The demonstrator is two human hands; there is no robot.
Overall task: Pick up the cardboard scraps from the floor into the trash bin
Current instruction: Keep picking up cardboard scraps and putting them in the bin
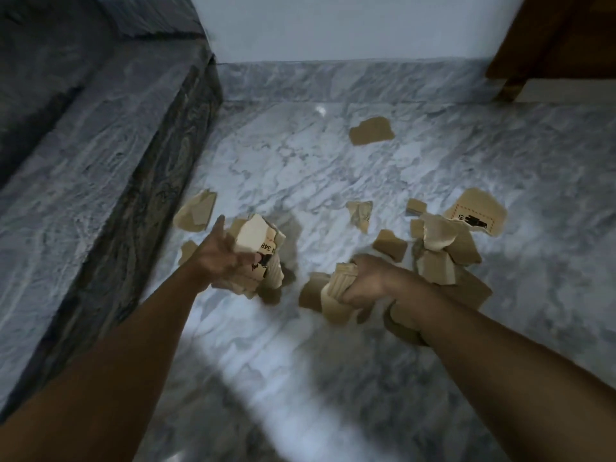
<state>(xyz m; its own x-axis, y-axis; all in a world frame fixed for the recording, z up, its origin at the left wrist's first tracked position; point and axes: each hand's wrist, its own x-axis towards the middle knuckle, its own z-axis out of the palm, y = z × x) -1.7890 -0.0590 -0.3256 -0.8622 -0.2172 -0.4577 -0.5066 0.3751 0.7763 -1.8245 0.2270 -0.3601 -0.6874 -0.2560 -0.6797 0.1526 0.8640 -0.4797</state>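
Note:
Brown cardboard scraps lie scattered over the marble floor (300,168). My left hand (221,258) holds a bunch of scraps (258,251), one with black print, just above the floor. My right hand (365,283) grips a folded, ribbed scrap (336,291) low over the floor. A pile of scraps (443,251) sits right of my right hand, with a printed piece (476,211) behind it. Loose pieces lie at the left by the step (196,211), in the middle (360,213) and far back (371,130). No trash bin is in view.
A dark marble step (140,181) rises along the left side. A grey skirting and white wall (333,28) close the far end. A brown wooden door or frame (550,38) stands at the top right.

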